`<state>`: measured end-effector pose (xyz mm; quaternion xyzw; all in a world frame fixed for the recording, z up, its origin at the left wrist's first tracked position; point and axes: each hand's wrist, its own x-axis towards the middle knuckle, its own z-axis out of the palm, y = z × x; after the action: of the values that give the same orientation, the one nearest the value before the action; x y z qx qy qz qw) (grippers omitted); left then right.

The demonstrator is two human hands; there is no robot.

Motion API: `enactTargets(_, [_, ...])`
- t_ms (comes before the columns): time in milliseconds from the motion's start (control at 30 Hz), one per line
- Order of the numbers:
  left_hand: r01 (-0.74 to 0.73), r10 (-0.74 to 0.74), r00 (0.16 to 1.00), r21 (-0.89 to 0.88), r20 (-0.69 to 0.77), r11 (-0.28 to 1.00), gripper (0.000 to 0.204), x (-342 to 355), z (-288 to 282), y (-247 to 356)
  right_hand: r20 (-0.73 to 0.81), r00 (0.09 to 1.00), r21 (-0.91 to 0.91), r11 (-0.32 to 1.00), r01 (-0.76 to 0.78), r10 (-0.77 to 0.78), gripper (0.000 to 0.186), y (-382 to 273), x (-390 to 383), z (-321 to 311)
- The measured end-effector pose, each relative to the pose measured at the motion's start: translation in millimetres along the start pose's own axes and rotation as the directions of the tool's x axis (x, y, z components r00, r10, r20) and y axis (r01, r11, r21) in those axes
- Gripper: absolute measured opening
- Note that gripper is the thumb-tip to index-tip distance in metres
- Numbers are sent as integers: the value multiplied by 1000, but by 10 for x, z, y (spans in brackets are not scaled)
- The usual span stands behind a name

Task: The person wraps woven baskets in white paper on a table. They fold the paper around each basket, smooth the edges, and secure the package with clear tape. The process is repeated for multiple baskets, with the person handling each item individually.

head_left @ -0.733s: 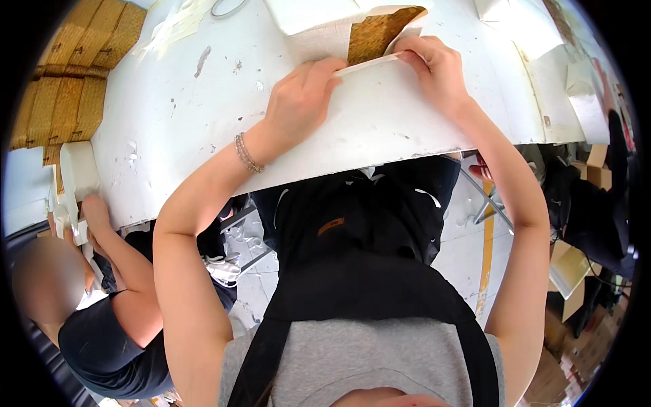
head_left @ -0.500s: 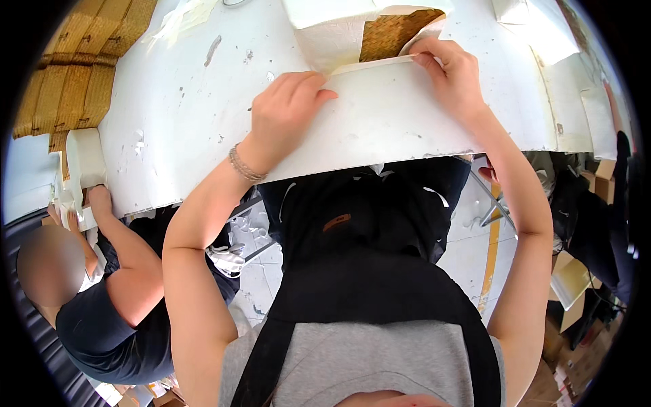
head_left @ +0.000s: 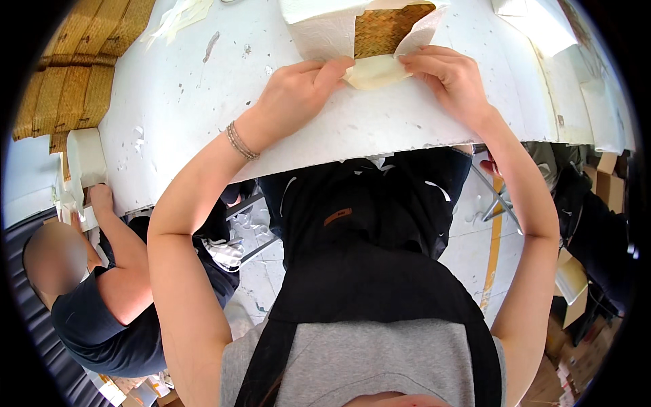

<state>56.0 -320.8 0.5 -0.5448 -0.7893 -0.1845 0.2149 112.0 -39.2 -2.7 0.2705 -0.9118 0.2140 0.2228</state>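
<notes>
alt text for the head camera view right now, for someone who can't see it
A person's left hand and right hand touch either end of a pale flap on a partly white-covered woven object, over a white table. Woven pieces are stacked upper left, above a co-worker.

A white counter (head_left: 163, 129), scuffed and flecked with dark marks, filled the upper part of the view. At its far left stood a stack of brown woven boxes (head_left: 64, 95), with pale strips (head_left: 180, 17) lying to the right of them. Nearer the left edge, a person in a dark shirt (head_left: 112, 332) was beside a white box (head_left: 87, 156). A yellow line (head_left: 494, 251) crossed the light tiled floor (head_left: 461, 254), and cardboard boxes (head_left: 608, 184) stood at the right, near dark cloth-like items (head_left: 597, 237).
</notes>
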Motion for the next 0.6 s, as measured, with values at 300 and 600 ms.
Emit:
enactTargets(300, [57,-55,998,118,-23,991,21,67,-58,330,-38,996,30,996,-81,82,25,-40,-35,28])
enactTargets(600, [35,-47,998,285,34,958,21,78,131,496,-47,999,-75,997,15,-18,21,-71,-71,22])
